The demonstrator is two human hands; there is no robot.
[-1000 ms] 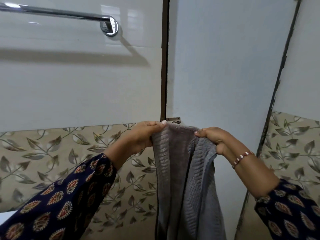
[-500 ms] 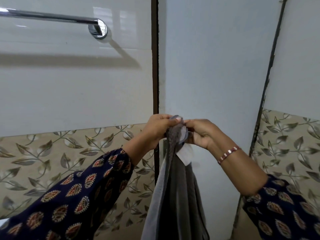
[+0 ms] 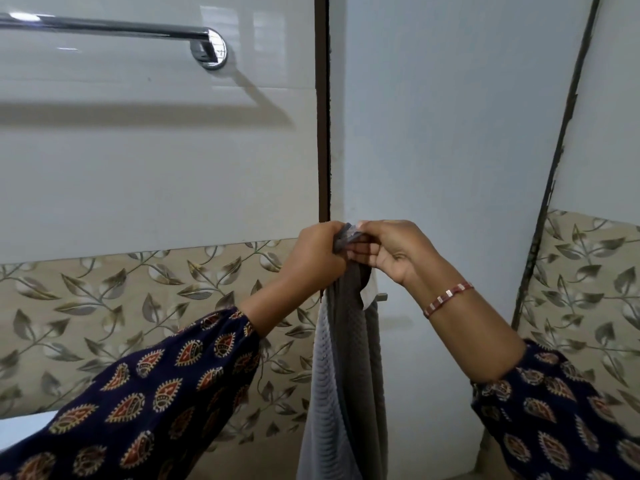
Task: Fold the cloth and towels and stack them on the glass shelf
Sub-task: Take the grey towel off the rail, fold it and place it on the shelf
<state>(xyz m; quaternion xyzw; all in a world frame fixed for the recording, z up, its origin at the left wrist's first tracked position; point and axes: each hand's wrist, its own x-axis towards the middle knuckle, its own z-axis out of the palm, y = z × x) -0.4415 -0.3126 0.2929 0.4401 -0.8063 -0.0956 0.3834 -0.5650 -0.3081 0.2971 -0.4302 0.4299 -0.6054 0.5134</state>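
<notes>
A grey waffle-textured towel (image 3: pixel 349 368) hangs straight down in front of the wall, doubled lengthwise, with a small white label near its top. My left hand (image 3: pixel 318 252) and my right hand (image 3: pixel 391 252) meet at its upper edge, both pinching the top corners together. The two hands touch each other there. The towel's lower end runs out of the frame at the bottom. The glass shelf is not in view.
A chrome towel bar (image 3: pixel 110 27) is fixed high on the white tiled wall at the upper left. A dark vertical door frame (image 3: pixel 322 116) runs down behind my hands. Leaf-patterned tiles (image 3: pixel 104 306) cover the lower wall. A small metal bracket (image 3: pixel 382 296) sticks out just below my right hand.
One second ago my hands held the towel's top corners apart and spread. They have since come together, so the towel now hangs folded in half lengthwise.
</notes>
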